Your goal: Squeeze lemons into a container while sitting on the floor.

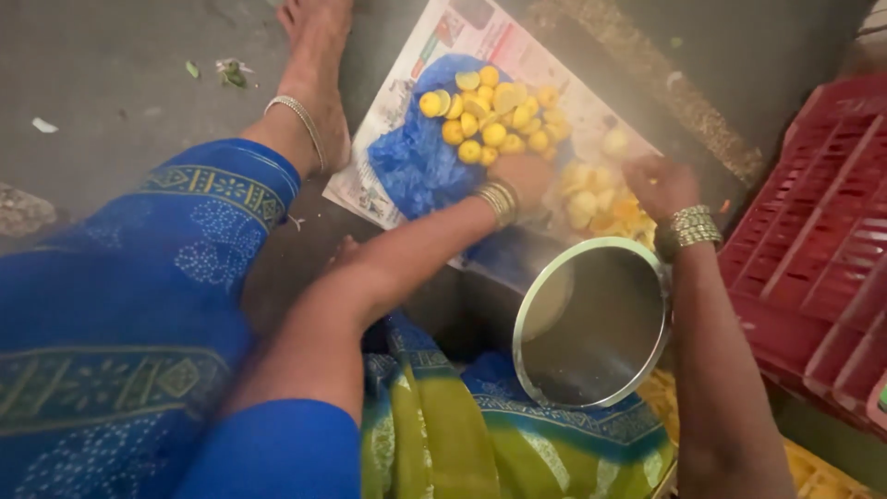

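— At the far edge of the steel bowl (591,323), what did each hand have?

— The left hand (525,176) lay curled over the yellow fruit pieces (591,201), fingers bent down among them; whether its grip had closed on one piece could not be told. The right hand (658,185) was bunched, fingertips together, just beside the same heap, apparently pinching something small, though blur hid what.

— And where did the fruit lie?

— On the blue plastic sheet (411,162) spread over a newspaper (453,28) on the floor (102,83). A second pile of small round yellow fruits (490,115) sat farther out, some of them cut open with pale faces up.

— Did the pieces point any way?

— Hardly. They were roundish, with no clear long axis; the heaps as a whole ran from the far pile toward the hands.

— How would she handle them well?

— Judging from the picture, by keeping the wrists low, lifting few pieces at a time, and staying over the sheet so nothing rolled off.

— Anything around?

— A red crate (822,231) to her right, a yellow one (813,471) near her knee.
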